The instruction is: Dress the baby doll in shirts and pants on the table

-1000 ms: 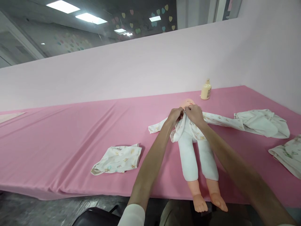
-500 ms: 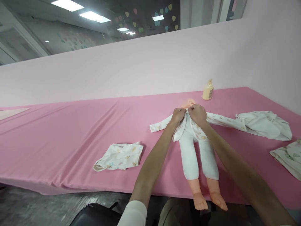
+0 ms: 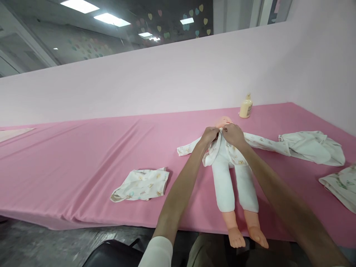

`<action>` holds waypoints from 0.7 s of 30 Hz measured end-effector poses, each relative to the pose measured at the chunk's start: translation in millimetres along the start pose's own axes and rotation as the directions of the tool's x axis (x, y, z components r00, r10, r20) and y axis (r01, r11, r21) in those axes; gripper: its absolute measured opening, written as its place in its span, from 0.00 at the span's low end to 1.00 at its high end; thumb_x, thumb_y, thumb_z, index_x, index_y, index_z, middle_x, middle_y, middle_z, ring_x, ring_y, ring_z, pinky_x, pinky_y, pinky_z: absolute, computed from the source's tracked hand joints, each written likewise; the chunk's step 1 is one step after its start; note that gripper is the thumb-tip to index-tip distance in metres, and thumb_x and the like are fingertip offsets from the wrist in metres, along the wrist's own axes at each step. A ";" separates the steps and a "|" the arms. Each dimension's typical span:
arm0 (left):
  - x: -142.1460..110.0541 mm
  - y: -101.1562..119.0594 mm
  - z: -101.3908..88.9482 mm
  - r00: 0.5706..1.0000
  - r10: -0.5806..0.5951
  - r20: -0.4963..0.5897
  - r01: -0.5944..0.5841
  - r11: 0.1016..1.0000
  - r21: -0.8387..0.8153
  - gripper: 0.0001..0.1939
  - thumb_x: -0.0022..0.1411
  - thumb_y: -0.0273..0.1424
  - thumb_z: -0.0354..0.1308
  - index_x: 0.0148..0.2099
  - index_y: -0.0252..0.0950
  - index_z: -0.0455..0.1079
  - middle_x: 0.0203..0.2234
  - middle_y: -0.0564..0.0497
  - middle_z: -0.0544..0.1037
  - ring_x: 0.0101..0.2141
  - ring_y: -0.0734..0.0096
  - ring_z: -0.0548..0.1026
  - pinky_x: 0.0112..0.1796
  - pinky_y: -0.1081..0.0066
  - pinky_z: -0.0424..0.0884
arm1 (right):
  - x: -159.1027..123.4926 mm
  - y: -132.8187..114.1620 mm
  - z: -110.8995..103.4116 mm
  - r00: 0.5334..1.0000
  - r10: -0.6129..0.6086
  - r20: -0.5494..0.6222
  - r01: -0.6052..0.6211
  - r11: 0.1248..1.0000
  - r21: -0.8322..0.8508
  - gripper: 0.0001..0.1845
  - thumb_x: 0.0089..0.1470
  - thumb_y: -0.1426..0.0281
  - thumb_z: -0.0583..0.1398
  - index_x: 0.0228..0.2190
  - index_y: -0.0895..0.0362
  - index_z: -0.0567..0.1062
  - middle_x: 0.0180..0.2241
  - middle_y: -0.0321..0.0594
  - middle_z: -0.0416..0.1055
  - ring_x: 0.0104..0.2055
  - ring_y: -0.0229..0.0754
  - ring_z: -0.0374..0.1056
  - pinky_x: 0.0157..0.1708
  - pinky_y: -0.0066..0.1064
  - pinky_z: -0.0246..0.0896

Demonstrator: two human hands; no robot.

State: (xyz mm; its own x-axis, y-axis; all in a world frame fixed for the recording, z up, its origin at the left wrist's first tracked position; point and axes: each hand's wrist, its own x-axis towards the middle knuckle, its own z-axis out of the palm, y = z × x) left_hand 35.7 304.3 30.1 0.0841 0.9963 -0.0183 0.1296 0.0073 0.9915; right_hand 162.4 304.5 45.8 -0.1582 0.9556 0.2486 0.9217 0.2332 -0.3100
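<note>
A baby doll [image 3: 223, 181] lies on its back on the pink-covered table [image 3: 83, 159], its feet over the front edge. It wears a white printed jacket [image 3: 236, 155] with the sleeves spread wide and the front hanging apart below the neck. At the collar, my left hand [image 3: 210, 135] pinches the jacket's edge on the left side. My right hand [image 3: 233, 134] grips the opposite collar edge, close beside it. Both hands are closed, and the fingertips nearly meet just below the doll's head [image 3: 224, 120]. What exactly lies between the fingertips is partly hidden.
Left of the doll lies a folded printed garment [image 3: 141, 184]. A pump bottle [image 3: 246, 106] stands behind, near the wall. At right are a crumpled white cloth [image 3: 314, 148], touching the sleeve's end, and another printed cloth [image 3: 342, 185]. A black chair [image 3: 114, 256] is below the front edge.
The two hands have shifted very slightly at the collar, and a bit more of the neckline shows between the fingers. Everything else lies as before.
</note>
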 end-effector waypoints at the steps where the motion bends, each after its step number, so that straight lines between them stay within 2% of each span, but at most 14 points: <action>1: -1.4 2.9 -2.3 1.000 0.003 0.022 -0.004 1.000 0.029 0.13 0.57 0.23 0.50 0.21 0.36 0.55 0.15 0.58 0.54 0.18 0.81 0.52 0.21 0.75 0.47 | 0.4 2.6 -3.3 1.000 0.006 0.028 -0.006 1.000 0.016 0.13 0.56 0.72 0.51 0.29 0.57 0.75 0.35 0.45 0.74 0.38 0.44 0.67 0.31 0.30 0.50; 3: -5.6 10.0 -6.5 0.997 0.014 0.080 -0.027 0.987 0.157 0.13 0.55 0.24 0.52 0.21 0.36 0.55 0.16 0.57 0.55 0.19 0.81 0.53 0.22 0.74 0.48 | 0.1 7.5 -11.1 0.994 0.010 0.110 -0.015 0.999 0.039 0.09 0.54 0.68 0.54 0.26 0.57 0.72 0.30 0.42 0.72 0.33 0.42 0.66 0.28 0.29 0.48; 5: -11.3 18.5 -9.1 0.992 0.010 0.127 -0.055 0.931 0.362 0.11 0.53 0.26 0.56 0.23 0.36 0.56 0.18 0.57 0.58 0.20 0.80 0.56 0.23 0.74 0.50 | -2.4 10.2 -19.3 0.981 0.015 0.195 -0.020 1.000 0.023 0.08 0.51 0.68 0.57 0.23 0.56 0.69 0.27 0.39 0.69 0.29 0.39 0.64 0.25 0.29 0.47; 8: -21.6 31.1 -7.9 0.992 -0.034 0.122 -0.055 0.751 0.658 0.12 0.51 0.32 0.60 0.27 0.37 0.58 0.21 0.55 0.64 0.23 0.76 0.60 0.25 0.72 0.53 | -9.1 7.2 -29.3 0.969 0.044 0.245 -0.030 0.998 -0.057 0.04 0.48 0.71 0.58 0.23 0.57 0.68 0.26 0.39 0.67 0.29 0.40 0.64 0.26 0.29 0.47; 11: -31.0 40.3 -3.5 0.992 -0.065 0.109 -0.057 0.541 0.839 0.10 0.52 0.30 0.56 0.26 0.37 0.56 0.22 0.53 0.66 0.25 0.72 0.63 0.27 0.70 0.55 | -14.6 1.2 -34.8 0.972 0.066 0.225 -0.040 0.992 -0.118 0.02 0.48 0.75 0.56 0.26 0.57 0.68 0.28 0.43 0.68 0.33 0.43 0.65 0.27 0.29 0.47; 13: -34.9 43.6 -0.9 0.992 -0.057 0.113 -0.076 0.449 0.890 0.08 0.52 0.27 0.53 0.25 0.37 0.56 0.23 0.51 0.68 0.27 0.69 0.67 0.28 0.69 0.57 | -15.6 0.0 -36.4 0.978 0.070 0.194 -0.048 0.992 -0.116 0.05 0.48 0.77 0.54 0.24 0.57 0.66 0.28 0.43 0.66 0.32 0.43 0.65 0.27 0.30 0.47; 15: -36.4 44.9 0.9 0.994 -0.017 0.110 -0.093 0.411 0.907 0.06 0.54 0.25 0.50 0.26 0.37 0.57 0.26 0.48 0.71 0.29 0.66 0.70 0.29 0.69 0.58 | -14.7 2.1 -37.1 0.984 0.046 0.170 -0.037 0.998 -0.053 0.08 0.47 0.78 0.54 0.21 0.56 0.62 0.25 0.40 0.63 0.29 0.40 0.61 0.26 0.30 0.45; 18: -35.3 44.4 2.7 0.993 0.091 0.072 -0.102 0.399 0.911 0.05 0.57 0.25 0.47 0.29 0.37 0.59 0.30 0.45 0.73 0.32 0.63 0.71 0.29 0.68 0.58 | -12.0 7.2 -37.6 0.989 0.014 0.147 -0.027 0.996 0.081 0.13 0.46 0.79 0.54 0.17 0.55 0.56 0.19 0.34 0.54 0.23 0.37 0.52 0.24 0.30 0.41; 21: -33.5 42.8 5.6 0.981 0.194 0.011 -0.090 0.406 0.910 0.05 0.59 0.26 0.46 0.31 0.37 0.61 0.32 0.44 0.74 0.34 0.60 0.72 0.30 0.67 0.59 | -10.1 9.7 -38.5 0.993 0.029 0.114 -0.049 0.983 0.176 0.16 0.45 0.79 0.54 0.15 0.54 0.52 0.18 0.32 0.48 0.22 0.35 0.46 0.24 0.30 0.40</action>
State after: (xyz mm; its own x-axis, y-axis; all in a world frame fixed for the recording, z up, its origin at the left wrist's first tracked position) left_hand 43.9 270.7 72.5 0.1184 0.9778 0.1728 0.9436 -0.1650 0.2870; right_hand 186.5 290.2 75.6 -0.1709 0.9763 0.1332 0.8517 0.2143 -0.4781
